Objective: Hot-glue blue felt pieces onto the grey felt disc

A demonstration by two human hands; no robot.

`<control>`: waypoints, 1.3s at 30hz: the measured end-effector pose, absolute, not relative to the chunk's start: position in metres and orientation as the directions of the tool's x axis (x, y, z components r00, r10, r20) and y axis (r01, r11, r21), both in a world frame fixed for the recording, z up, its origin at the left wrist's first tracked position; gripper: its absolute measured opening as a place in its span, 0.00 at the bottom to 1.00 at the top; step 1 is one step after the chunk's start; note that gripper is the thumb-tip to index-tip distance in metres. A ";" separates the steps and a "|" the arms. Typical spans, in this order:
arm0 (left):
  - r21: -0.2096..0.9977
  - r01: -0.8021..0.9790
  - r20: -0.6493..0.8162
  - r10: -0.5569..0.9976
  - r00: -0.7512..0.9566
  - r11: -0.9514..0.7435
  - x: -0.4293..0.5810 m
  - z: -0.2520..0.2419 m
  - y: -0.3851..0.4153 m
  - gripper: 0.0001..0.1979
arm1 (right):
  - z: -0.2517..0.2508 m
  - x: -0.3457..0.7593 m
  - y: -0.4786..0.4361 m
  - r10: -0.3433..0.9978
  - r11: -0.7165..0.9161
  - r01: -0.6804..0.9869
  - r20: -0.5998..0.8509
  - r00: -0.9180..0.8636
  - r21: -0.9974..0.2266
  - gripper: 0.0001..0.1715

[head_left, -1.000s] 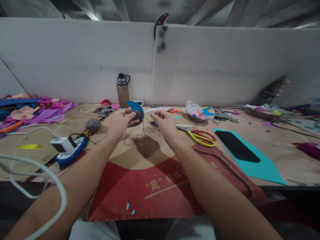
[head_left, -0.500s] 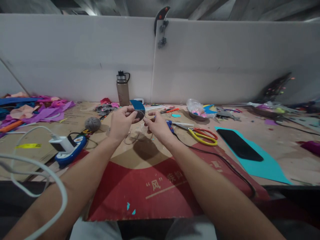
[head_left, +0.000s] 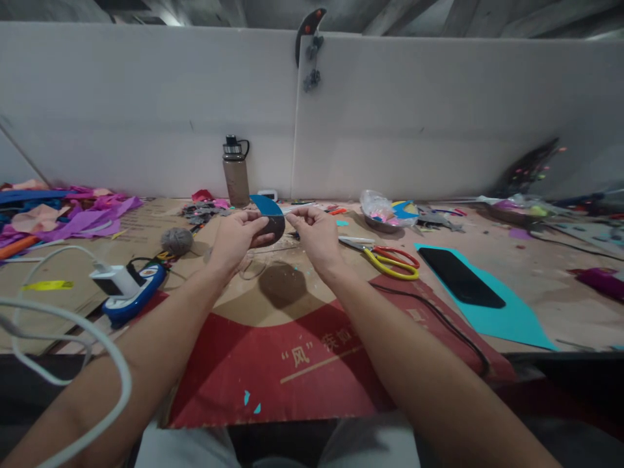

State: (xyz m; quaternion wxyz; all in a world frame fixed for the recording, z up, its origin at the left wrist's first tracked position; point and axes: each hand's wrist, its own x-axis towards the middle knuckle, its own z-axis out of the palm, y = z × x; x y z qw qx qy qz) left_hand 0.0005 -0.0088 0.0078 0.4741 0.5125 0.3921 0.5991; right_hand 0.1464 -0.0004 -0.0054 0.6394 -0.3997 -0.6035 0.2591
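My left hand (head_left: 237,235) is closed round a small dark round piece (head_left: 273,227) with a curved blue foam piece (head_left: 266,205) standing up from it, held above the cardboard sheet (head_left: 273,325). My right hand (head_left: 313,231) is just right of it, fingers pinched together close to the dark piece; what they pinch is too thin to make out. A thin grey yarn loop (head_left: 251,266) lies under my left hand. A ball of grey yarn (head_left: 176,240) rests to the left.
Yellow and red scissors (head_left: 390,259) lie right of my hands, beside a teal sheet (head_left: 492,302) with a black strip. A bottle (head_left: 236,171) stands at the white wall. A charger on a blue power strip (head_left: 127,291) and purple scraps (head_left: 73,218) are left.
My right hand rose from low beside the dark piece to level with it, still pinched. The left hand tilted the dark piece slightly. The view shifted a little.
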 end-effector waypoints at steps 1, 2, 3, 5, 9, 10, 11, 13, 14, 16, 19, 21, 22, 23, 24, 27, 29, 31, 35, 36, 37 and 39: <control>0.957 -0.172 0.235 0.972 -0.018 -0.234 0.001 0.008 -0.009 0.07 | -0.006 0.147 0.001 0.813 0.552 0.137 0.568 0.132 -0.822 0.12; 0.957 -0.179 0.229 0.973 -0.012 -0.227 0.001 0.009 -0.010 0.07 | -0.007 0.147 0.002 0.813 0.556 0.122 0.569 0.125 -0.822 0.12; 0.957 -0.188 0.224 0.975 -0.008 -0.221 0.001 0.010 -0.010 0.07 | -0.007 0.148 0.003 0.815 0.557 0.108 0.567 0.115 -0.823 0.12; 0.955 -0.205 0.217 0.976 -0.003 -0.213 0.002 0.011 -0.011 0.06 | -0.008 0.149 0.005 0.822 0.555 0.088 0.561 0.094 -0.827 0.12; 0.951 -0.234 0.212 0.977 0.016 -0.202 0.003 0.012 -0.013 0.06 | -0.008 0.150 0.006 0.834 0.535 0.096 0.543 0.096 -0.839 0.12; 0.949 -0.241 0.212 0.977 0.021 -0.201 0.003 0.013 -0.013 0.06 | -0.008 0.150 0.005 0.836 0.531 0.094 0.539 0.100 -0.842 0.12; 0.948 -0.247 0.212 0.977 0.026 -0.200 0.003 0.013 -0.014 0.06 | -0.007 0.150 0.005 0.839 0.527 0.086 0.534 0.103 -0.846 0.12; 0.947 -0.256 0.209 0.977 0.037 -0.193 0.002 0.012 -0.013 0.06 | -0.006 0.150 0.004 0.850 0.512 0.065 0.516 0.105 -0.856 0.11; 0.947 -0.259 0.205 0.978 0.038 -0.188 0.002 0.012 -0.013 0.06 | -0.005 0.150 0.004 0.857 0.501 0.057 0.504 0.108 -0.864 0.11; 0.947 -0.267 0.196 0.980 0.034 -0.180 0.001 0.012 -0.012 0.06 | -0.004 0.150 0.003 0.872 0.473 0.044 0.475 0.116 -0.880 0.11; 0.944 -0.281 0.190 0.981 0.040 -0.172 0.000 0.012 -0.011 0.06 | -0.002 0.150 0.003 0.892 0.442 -0.009 0.439 0.109 -0.897 0.11; 0.943 -0.287 0.191 0.980 0.055 -0.168 -0.001 0.012 -0.010 0.06 | -0.001 0.150 0.002 0.903 0.426 -0.067 0.420 0.088 -0.902 0.10; 0.942 -0.292 0.192 0.980 0.060 -0.167 -0.001 0.012 -0.010 0.06 | -0.001 0.150 0.001 0.908 0.419 -0.094 0.413 0.077 -0.903 0.10; 0.940 -0.297 0.194 0.979 0.064 -0.167 -0.002 0.011 -0.010 0.06 | -0.001 0.150 0.000 0.911 0.411 -0.116 0.406 0.067 -0.904 0.10; 0.938 -0.304 0.195 0.979 0.068 -0.166 -0.002 0.011 -0.010 0.06 | 0.000 0.150 -0.001 0.917 0.400 -0.130 0.396 0.056 -0.907 0.09; 0.935 -0.317 0.192 0.978 0.081 -0.157 -0.003 0.011 -0.009 0.07 | 0.001 0.153 -0.005 0.942 0.335 -0.144 0.336 0.022 -0.931 0.10; 0.937 -0.316 0.187 0.978 0.094 -0.149 -0.004 0.011 -0.010 0.07 | 0.001 0.154 -0.006 0.957 0.284 -0.161 0.290 -0.014 -0.945 0.10; 0.941 -0.310 0.176 0.978 0.108 -0.135 -0.004 0.012 -0.010 0.07 | 0.001 0.156 -0.007 0.963 0.246 -0.192 0.262 -0.058 -0.950 0.11; 0.948 -0.305 0.140 0.981 0.135 -0.094 -0.006 0.013 -0.010 0.07 | 0.002 0.157 -0.009 0.961 0.183 -0.258 0.228 -0.157 -0.949 0.12; 0.948 -0.307 0.134 0.980 0.145 -0.084 -0.006 0.013 -0.010 0.07 | 0.002 0.157 -0.010 0.959 0.165 -0.273 0.219 -0.179 -0.948 0.12; 0.947 -0.311 0.131 0.979 0.155 -0.078 -0.006 0.013 -0.009 0.07 | 0.002 0.157 -0.011 0.957 0.149 -0.286 0.211 -0.199 -0.947 0.13; 0.945 -0.319 0.129 0.976 0.176 -0.067 -0.007 0.012 -0.008 0.07 | 0.002 0.157 -0.011 0.953 0.122 -0.304 0.197 -0.229 -0.945 0.13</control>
